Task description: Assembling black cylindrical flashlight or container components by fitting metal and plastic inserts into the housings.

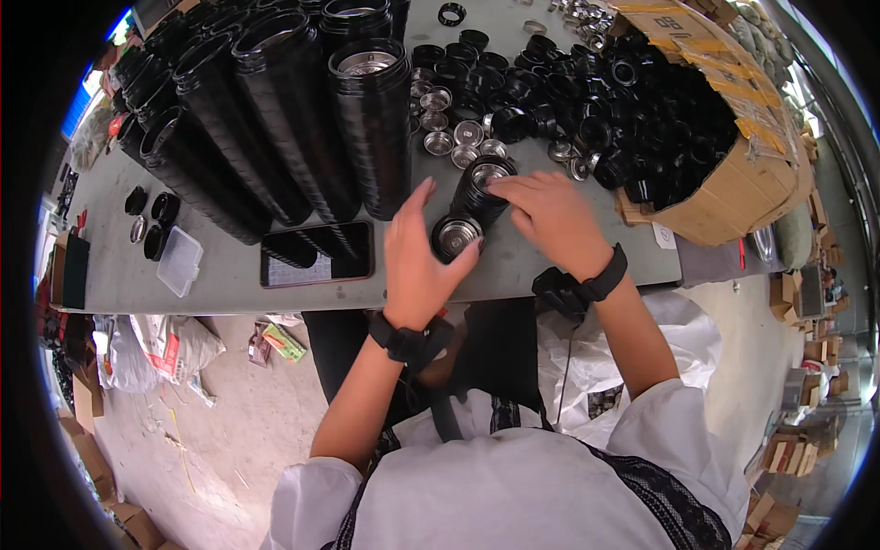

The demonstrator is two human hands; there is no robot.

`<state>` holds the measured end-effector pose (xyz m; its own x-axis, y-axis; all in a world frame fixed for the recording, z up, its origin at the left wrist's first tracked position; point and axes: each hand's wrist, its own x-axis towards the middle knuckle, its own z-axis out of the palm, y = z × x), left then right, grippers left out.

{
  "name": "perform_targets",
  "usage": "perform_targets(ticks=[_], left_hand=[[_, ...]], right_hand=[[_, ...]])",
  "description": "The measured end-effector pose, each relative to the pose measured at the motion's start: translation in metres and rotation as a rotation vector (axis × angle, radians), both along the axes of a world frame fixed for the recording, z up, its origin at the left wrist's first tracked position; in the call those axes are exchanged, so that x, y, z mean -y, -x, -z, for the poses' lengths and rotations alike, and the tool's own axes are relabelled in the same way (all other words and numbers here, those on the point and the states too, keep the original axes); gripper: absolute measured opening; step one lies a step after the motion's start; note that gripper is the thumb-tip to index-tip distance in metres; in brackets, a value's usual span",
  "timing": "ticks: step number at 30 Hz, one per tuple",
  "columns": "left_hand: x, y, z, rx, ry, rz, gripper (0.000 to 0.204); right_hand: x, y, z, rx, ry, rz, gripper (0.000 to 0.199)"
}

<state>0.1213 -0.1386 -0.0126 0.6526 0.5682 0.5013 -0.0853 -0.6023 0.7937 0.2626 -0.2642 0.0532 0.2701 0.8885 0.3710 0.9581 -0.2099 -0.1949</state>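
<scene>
A black threaded ring with a silver metal cup inside (pixel 456 237) lies near the table's front edge. My left hand (pixel 412 261) curves around its left side, fingers stretched forward and thumb tip at its near rim. Just beyond stands a short black ribbed cylinder (pixel 472 197) with a silver cup (pixel 489 172) in its top. My right hand (pixel 550 215) reaches over it from the right, fingertips touching the cup and thumb apart. The fingers hide part of the cylinder's right side. Several loose silver cups (pixel 438 142) lie behind it.
Tall black tubes (pixel 371 137) stand at the left, in front of a phone (pixel 321 252) and a clear plastic lid (pixel 180 263). Black rings (pixel 495 82) are heaped at the back. A cardboard box (pixel 752 188) with more rings sits at the right.
</scene>
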Motion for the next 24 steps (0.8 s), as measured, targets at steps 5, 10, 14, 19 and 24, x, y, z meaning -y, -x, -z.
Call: perform_targets(ticks=[5, 10, 14, 19, 24], left_hand=[[-0.019, -0.036, -0.011, -0.01, -0.085, 0.138, 0.075], [-0.024, -0.052, -0.009, -0.11, 0.0, 0.26, 0.074], [-0.024, -0.057, -0.012, -0.137, -0.088, 0.256, 0.072], [-0.018, -0.049, -0.032, -0.083, 0.09, 0.186, 0.061], [-0.01, -0.011, -0.06, 0.007, 0.125, 0.144, 0.06]], right_hand=[[-0.005, 0.003, -0.003, -0.054, 0.146, 0.042, 0.036], [-0.022, 0.008, -0.006, 0.059, 0.259, 0.126, 0.034], [-0.01, 0.0, -0.001, -0.079, 0.098, 0.069, 0.036], [0.007, -0.02, -0.018, -0.502, -0.175, 0.066, 0.039], [0.024, -0.026, -0.005, -0.824, -0.428, 0.201, 0.037]])
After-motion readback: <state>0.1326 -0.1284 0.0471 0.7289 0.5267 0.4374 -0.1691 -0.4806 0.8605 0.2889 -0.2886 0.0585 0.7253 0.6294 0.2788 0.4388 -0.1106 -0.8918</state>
